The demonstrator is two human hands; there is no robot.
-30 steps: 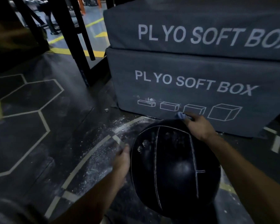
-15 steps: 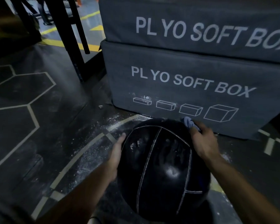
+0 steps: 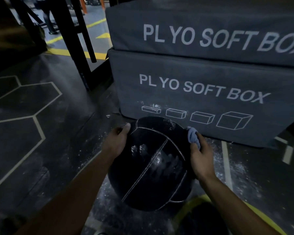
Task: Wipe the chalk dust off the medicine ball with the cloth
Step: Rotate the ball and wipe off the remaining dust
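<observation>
Since the moment before, the left hand (image 3: 116, 141) had slid up from the ball's flank to its upper left shoulder, and the ball had turned a little, its stitched seams now slanting differently. That big round black leather medicine ball (image 3: 153, 165) sat on the dark rubber gym floor (image 3: 58, 150), just in front of the lower of two stacked grey fabric plyo soft boxes (image 3: 202, 99). Its smooth, faintly shiny skin carried pale smears of chalk, some shaped like finger marks near the middle, and more white specks near the top. The left hand lay flat against the curve, fingers (image 3: 126, 128) straight and close together, pressing on the leather. The right hand (image 3: 201, 158) was on the upper right side, its fingers curled around a small crumpled grey-blue cloth (image 3: 193, 137), bunched soft and wrinkled, held against the ball's edge. Loose chalk dust lay scattered over the floor around the ball, across pale painted lines and hexagon outlines. A black metal rack frame (image 3: 78, 53) stood behind to the left.
</observation>
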